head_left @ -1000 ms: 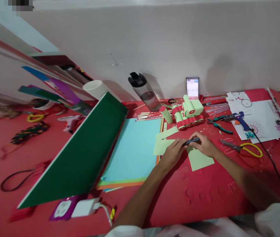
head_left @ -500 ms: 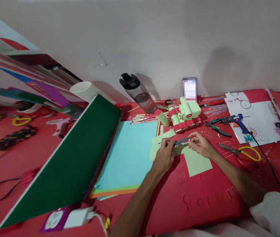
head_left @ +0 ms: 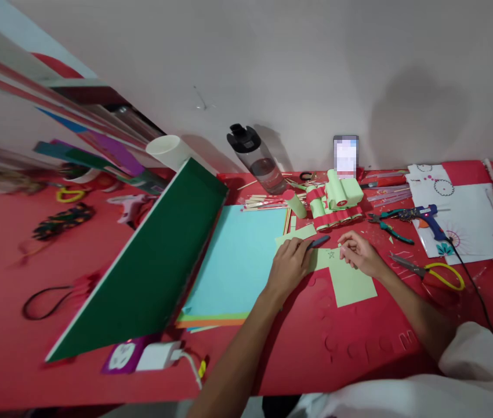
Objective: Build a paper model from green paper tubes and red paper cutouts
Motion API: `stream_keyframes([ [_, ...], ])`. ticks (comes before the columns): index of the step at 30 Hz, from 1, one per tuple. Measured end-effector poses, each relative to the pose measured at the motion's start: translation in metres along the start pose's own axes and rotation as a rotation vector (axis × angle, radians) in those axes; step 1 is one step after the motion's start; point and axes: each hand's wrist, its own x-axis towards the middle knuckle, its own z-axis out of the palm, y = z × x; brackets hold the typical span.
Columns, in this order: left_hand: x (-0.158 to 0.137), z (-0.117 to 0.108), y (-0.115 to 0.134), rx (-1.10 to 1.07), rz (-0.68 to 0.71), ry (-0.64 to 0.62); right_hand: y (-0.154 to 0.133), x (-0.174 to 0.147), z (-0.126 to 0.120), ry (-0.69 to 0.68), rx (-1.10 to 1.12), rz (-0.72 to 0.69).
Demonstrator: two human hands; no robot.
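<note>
My left hand (head_left: 290, 262) rests low over the light green paper strips, its fingers curled down on a slim dark blue, pen-like tool (head_left: 318, 241) that points away to the right. Just right of it, my right hand (head_left: 358, 253) hovers over the paper with thumb and fingertips pinched together; whatever they hold, if anything, is too small to make out. Between the hands a small star (head_left: 331, 254) is drawn on the green paper (head_left: 353, 284). Another green strip (head_left: 296, 235) lies behind my left hand. Beyond stands a model of green paper rolls with red bands (head_left: 336, 203).
A green board (head_left: 142, 273) leans at left beside blue sheets (head_left: 238, 261). Behind are a bottle (head_left: 259, 162), a phone (head_left: 345, 155) and a green roll (head_left: 295, 204). At right lie pliers (head_left: 394, 229), yellow-handled scissors (head_left: 429, 271) and a glue gun (head_left: 433, 220) with its cord.
My hands have drawn apart; the right has let go of the tool's end, and the tool has lowered toward the paper. The star now shows. The whole view has shifted slightly.
</note>
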Motion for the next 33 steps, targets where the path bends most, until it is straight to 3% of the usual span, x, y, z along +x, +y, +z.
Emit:
stream_keyframes([
  [7,0.002,-0.001,-0.001,0.005,-0.025,0.068,0.004,0.001,-0.002,0.044,0.011,-0.042],
  [15,0.002,0.001,0.027,-0.284,0.063,-0.098,0.007,0.001,-0.004,0.132,0.036,-0.098],
  [23,0.01,0.012,0.041,-0.366,-0.117,-0.231,0.007,-0.002,-0.002,0.103,0.048,-0.095],
  [33,0.016,0.008,0.046,-0.394,-0.15,-0.257,0.008,-0.005,0.001,0.214,-0.071,-0.186],
])
